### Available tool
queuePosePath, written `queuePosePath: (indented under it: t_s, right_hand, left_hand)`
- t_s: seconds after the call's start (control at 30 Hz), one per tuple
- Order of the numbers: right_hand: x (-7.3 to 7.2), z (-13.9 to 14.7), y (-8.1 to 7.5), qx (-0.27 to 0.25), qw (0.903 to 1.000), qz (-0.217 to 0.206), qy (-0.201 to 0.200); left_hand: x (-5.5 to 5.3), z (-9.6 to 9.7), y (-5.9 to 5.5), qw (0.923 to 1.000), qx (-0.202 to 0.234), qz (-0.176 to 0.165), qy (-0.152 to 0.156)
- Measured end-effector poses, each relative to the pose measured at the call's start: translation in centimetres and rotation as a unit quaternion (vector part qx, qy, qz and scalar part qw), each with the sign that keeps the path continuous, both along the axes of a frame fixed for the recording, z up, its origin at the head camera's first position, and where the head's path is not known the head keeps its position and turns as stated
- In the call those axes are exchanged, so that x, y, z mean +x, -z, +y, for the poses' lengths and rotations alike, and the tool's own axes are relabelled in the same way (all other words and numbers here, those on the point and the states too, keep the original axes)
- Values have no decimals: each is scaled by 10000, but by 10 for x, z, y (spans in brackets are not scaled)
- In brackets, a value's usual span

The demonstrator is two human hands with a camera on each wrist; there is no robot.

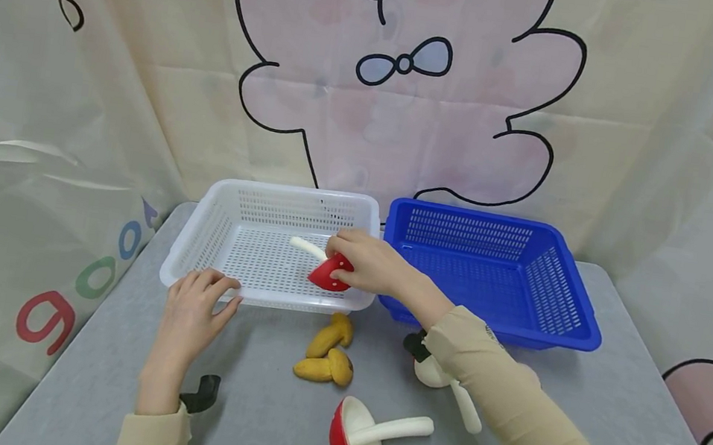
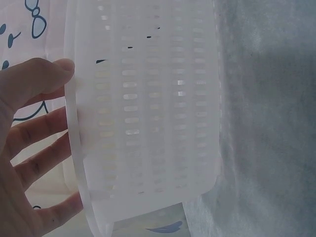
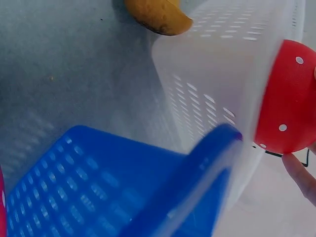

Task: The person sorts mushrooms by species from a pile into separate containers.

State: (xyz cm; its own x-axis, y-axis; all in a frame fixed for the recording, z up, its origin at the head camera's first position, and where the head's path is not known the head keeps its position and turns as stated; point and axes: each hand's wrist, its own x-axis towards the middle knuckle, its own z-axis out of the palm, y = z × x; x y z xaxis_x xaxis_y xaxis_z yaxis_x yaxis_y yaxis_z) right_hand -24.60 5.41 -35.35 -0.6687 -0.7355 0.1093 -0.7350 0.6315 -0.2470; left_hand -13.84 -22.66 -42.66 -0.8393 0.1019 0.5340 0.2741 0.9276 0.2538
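Observation:
Over the right part of the white basket (image 1: 265, 300), my right hand (image 1: 365, 260) grips a toy mushroom (image 1: 326, 276) by its red, white-dotted cap. Its white stem points left. In the right wrist view the red cap (image 3: 289, 98) shows just beyond the basket's rim, with fingertips at its edge. My left hand (image 1: 194, 310) holds the front left rim of the same basket. The left wrist view shows the thumb over the rim and spread fingers (image 2: 42, 128) reaching behind it. Through the slotted wall (image 2: 148, 113) little of the inside shows.
A blue basket (image 1: 487, 332) stands right of the white one. Nearer lie two yellow-brown toy mushrooms (image 1: 329, 337), one touching the other. In front, another red-capped mushroom (image 1: 362, 434) lies on its side. Under my right forearm is a partly hidden mushroom with a white stem (image 1: 466, 408).

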Motion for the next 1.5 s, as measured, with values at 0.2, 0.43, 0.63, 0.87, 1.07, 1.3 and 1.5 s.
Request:
queuePosePath:
  t_s: [0.2, 0.43, 0.63, 0.87, 1.07, 1.3, 1.5]
  right_hand:
    - [-4, -6, 11, 176, 9997, -153, 90]
    - [-9, -8, 23, 209, 9988, -397, 203]
    - [-13, -5, 29, 27, 9972, -686, 292]
    - [-5, -2, 23, -94, 9974, -581, 415]
    - [10, 0, 11, -23, 9978, -351, 564]
    - [27, 4, 1, -43, 9975, -312, 634]
    - [45, 12, -6, -5, 9986, 42, 521]
  left_hand:
    - [0, 0, -1, 10000, -5, -4, 0]
    - [1, 0, -2, 10000, 2, -53, -1]
    - [1, 2, -2, 10000, -9, -49, -12]
    - [0, 2, -1, 10000, -11, -30, -17]
    - [0, 1, 0, 10000, 40, 68, 32]
    - [1, 1, -1, 10000, 40, 69, 43]
    - [2, 2, -1, 10000, 19, 17, 36]
